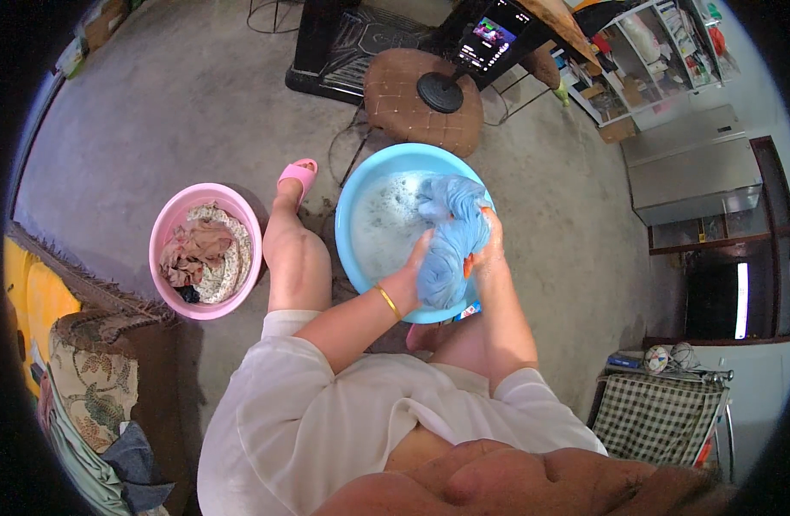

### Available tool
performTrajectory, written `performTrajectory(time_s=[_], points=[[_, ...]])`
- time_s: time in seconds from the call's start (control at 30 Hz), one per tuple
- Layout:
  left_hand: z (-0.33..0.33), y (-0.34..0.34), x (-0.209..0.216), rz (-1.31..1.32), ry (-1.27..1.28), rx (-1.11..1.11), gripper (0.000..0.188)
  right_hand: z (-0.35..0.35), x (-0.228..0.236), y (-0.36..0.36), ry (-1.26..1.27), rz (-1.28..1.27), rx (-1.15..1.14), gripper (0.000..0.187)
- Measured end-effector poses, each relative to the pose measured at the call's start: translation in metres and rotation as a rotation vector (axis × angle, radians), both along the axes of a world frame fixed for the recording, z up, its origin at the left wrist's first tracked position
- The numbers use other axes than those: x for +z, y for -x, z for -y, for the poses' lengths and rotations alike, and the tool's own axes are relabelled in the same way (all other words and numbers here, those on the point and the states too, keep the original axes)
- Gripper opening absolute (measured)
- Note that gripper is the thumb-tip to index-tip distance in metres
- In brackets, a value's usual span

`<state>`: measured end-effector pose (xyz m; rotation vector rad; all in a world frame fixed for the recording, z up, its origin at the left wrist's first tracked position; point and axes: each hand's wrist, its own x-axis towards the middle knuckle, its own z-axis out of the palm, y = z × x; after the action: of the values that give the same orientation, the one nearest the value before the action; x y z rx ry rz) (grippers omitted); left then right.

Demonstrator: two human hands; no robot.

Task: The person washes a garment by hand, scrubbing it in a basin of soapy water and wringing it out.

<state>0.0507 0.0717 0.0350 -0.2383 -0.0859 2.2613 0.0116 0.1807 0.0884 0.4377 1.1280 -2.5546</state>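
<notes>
A wet light-blue piece of clothing (453,245) is bunched up over the right side of a blue basin (347,249). Whitish soapy water (379,225) with foam fills the basin. My left hand (419,258), below a gold bangle, is closed on the cloth's left side. On the opposite side my right hand (492,242) grips the same bundle, its fingers partly hidden by folds. A small orange patch shows beside the right fingers; I cannot tell what it is. The bundle's far end hangs at the water.
To the left stands a pink basin (156,273) holding beige and patterned clothes (197,249). A brown cushioned stool (390,107) beyond the blue basin bears a phone (493,34) on a round-based stand. A sofa (137,361) sits at the lower left, a refrigerator (696,181) at the right.
</notes>
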Motion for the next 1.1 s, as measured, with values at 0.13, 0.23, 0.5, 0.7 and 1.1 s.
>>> performTrajectory(time_s=[0.13, 0.23, 0.5, 0.7, 1.1], points=[[0.0, -0.004, -0.001, -0.141, -0.048, -0.118, 0.039, -0.032, -0.007, -0.005, -0.257, 0.166, 0.072, 0.047], [-0.002, -0.01, 0.007, -0.003, 0.116, -0.247, 0.04, -0.044, -0.01, -0.004, -0.498, 0.166, 0.175, 0.049], [-0.014, -0.02, -0.007, 0.103, 0.273, -0.258, 0.042, -0.016, 0.031, 0.005, -1.298, -0.01, 0.476, 0.038], [-0.033, -0.019, -0.052, 0.085, -0.037, -0.212, 0.051, -0.015, 0.021, 0.022, -1.845, -0.339, 0.961, 0.036], [0.018, 0.003, 0.039, -0.014, 0.042, -0.028, 0.045, -0.007, 0.028, 0.012, -0.798, 0.376, 0.401, 0.038]])
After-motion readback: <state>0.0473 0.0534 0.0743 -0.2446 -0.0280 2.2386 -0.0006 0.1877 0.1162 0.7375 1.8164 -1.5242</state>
